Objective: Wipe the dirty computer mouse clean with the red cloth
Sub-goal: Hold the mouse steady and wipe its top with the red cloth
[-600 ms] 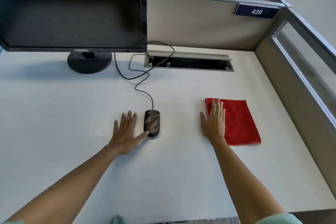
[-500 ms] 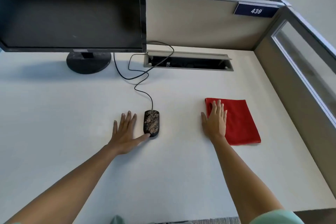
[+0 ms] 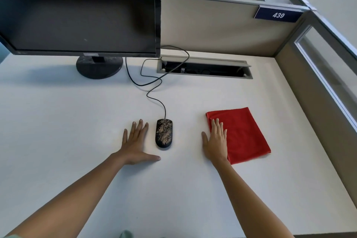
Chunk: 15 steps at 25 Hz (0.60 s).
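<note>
Mouse (image 3: pixel 164 133) lies untouched; left hand (image 3: pixel 135 146) flat beside it — right hand (image 3: pixel 215 142) flat on red cloth (image 3: pixel 243 135).

Single head cam, wide-angle, sitting above the near edge of the worktop (image 3: pixel 58 121) and looking forward and steeply down. It's taking in both forearms from the bottom corners, reaching up to the monitor (image 3: pixel 77 9) and rear partition (image 3: pixel 212 25). Edges are bowing from lens distortion. No second view overlapping.

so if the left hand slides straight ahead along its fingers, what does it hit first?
Nothing nearby: the left hand points up the bare desk, passing left of the mouse. The mouse cable looks first in line, though depth is unclear.
</note>
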Tool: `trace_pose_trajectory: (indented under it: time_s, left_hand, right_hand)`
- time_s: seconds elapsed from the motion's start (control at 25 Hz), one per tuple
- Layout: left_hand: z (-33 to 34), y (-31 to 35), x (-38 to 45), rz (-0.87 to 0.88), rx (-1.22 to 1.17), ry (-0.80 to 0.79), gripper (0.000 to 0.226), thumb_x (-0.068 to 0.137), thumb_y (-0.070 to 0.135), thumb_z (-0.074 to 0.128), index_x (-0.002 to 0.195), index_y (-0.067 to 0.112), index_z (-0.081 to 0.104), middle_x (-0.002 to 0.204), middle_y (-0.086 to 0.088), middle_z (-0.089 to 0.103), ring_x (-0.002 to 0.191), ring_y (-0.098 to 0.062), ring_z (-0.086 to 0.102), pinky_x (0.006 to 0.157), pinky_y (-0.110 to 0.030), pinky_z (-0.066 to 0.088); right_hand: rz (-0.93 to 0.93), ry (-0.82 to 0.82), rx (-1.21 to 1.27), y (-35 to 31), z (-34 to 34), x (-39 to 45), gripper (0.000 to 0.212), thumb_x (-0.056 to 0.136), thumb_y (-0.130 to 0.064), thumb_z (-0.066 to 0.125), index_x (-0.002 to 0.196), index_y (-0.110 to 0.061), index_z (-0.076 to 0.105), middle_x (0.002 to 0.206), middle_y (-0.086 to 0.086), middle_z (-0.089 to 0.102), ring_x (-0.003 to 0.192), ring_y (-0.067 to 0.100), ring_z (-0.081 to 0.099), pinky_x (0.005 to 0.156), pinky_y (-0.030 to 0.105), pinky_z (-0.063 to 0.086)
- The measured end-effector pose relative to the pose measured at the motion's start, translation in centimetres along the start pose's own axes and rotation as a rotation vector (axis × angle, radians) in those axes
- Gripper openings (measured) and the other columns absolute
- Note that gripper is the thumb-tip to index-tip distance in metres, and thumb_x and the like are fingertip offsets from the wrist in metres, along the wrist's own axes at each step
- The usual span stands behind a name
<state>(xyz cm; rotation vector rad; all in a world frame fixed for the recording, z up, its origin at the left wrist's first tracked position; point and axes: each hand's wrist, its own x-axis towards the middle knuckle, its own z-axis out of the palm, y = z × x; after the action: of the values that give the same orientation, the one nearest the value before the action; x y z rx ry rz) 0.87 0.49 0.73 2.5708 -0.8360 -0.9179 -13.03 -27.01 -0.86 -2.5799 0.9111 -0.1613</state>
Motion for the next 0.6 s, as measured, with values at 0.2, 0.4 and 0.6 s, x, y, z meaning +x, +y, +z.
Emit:
trace_pose_trajectory:
  time_s: [0.2, 0.4, 0.6]
  left_hand:
    - [0.1, 0.1, 0.0, -0.01, -0.007, -0.001, 0.147, 0.055, 0.087, 0.068, 0.156, 0.033, -0.024, 0.154, 0.014, -0.046, 0.138, -0.009, -0.047, 0.117, -0.045, -0.027]
    - [-0.1, 0.4, 0.5, -0.027, -0.074, -0.039, 0.156, 0.047, 0.09, 0.07, 0.156, 0.031, -0.024, 0.155, 0.014, -0.045, 0.136, -0.01, -0.05, 0.114, -0.044, -0.03]
    - [0.1, 1.0, 1.4, 0.015, -0.128, -0.012, 0.158, 0.044, 0.085, 0.075, 0.158, 0.028, -0.019, 0.159, 0.014, -0.038, 0.139, -0.01, -0.046, 0.114, -0.045, -0.03]
  right_hand:
    - [-0.129, -0.111, 0.108, -3.1, 0.7, -2.5, 0.061, 0.102, -0.031, 0.041, 0.154, -0.013, 0.016, 0.163, 0.004, 0.011, 0.151, 0.021, 0.002, 0.124, 0.037, 0.001]
    - [-0.31, -0.22, 0.12, -4.3, 0.5, -4.8, 0.055, 0.101, -0.031, 0.045, 0.152, -0.02, 0.026, 0.161, -0.002, 0.021, 0.15, 0.017, 0.014, 0.123, 0.031, 0.01]
    - [-0.262, -0.096, 0.218, -4.7, -0.5, -2.5, 0.049, 0.092, -0.029, 0.06, 0.139, -0.022, 0.046, 0.142, -0.004, 0.05, 0.132, 0.016, 0.042, 0.11, 0.03, 0.035]
